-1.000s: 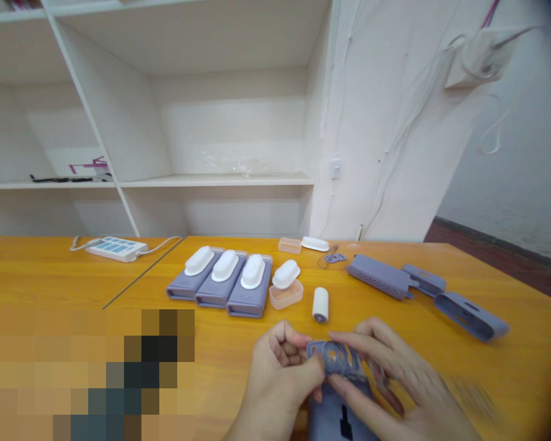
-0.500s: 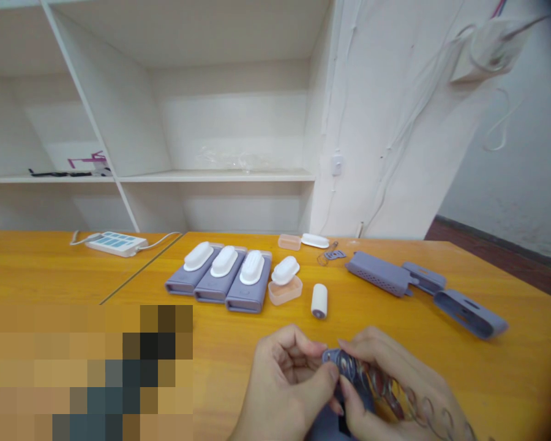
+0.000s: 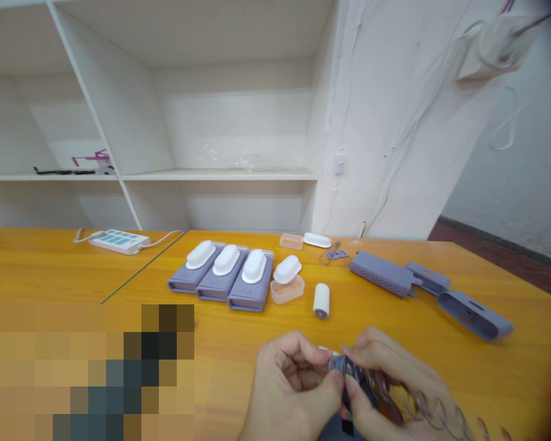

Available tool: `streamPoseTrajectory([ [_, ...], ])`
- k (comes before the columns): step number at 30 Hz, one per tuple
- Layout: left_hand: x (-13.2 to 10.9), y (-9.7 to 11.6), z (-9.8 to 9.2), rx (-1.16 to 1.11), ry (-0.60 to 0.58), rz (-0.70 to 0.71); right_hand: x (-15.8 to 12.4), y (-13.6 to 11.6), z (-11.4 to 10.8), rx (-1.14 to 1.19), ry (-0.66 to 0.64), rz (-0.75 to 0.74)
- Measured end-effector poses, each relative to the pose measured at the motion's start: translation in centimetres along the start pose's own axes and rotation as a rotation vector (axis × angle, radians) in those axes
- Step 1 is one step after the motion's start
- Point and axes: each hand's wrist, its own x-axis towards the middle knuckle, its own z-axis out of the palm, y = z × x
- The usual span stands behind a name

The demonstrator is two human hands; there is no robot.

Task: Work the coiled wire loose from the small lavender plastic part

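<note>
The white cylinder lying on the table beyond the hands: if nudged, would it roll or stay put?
The white cylinder lies on its side on the smooth wooden table, so a sideways nudge would probably roll it. It touches nothing nearby that would stop it. It looks small and plastic, so it is likely light and stiff, and easy to pinch.

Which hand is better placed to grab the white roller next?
Probably the right hand. The white roller lies on the table just beyond both hands, about midway. The left hand is curled around the purple part; the right only pinches it with its fingertips.
</note>
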Motion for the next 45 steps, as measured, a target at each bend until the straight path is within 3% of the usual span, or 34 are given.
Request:
streamPoseTrajectory([
  [8,-0.3,0.8,0.4,0.045,0.043,-0.022,-0.4,0.7,0.3,0.047,-0.001,-0.047],
  [15,-0.1,0.4,0.1,0.026,0.024,-0.013,-0.1,0.5,0.2,0.123,-0.071,0.106],
  [18,-0.1,0.3,-0.1,0.034,0.035,0.007,0.0,0.9,0.1,0.147,-0.048,0.107],
  [23,0.0,0.2,-0.4,0.101,0.033,0.043,0.3,0.9,-0.5,0.157,-0.146,0.113],
  [28,-0.2,0.5,-0.2,0.183,0.011,0.069,0.1,0.5,-0.7,0.178,-0.124,0.153],
  [38,-0.4,0.2,0.0,0.129,0.013,0.064,0.1,0.4,-0.4,0.207,-0.113,0.206],
  [45,-0.3,0.2,-0.1,0.135,0.022,0.020,-0.1,0.4,-0.2,0.173,-0.046,0.152],
])
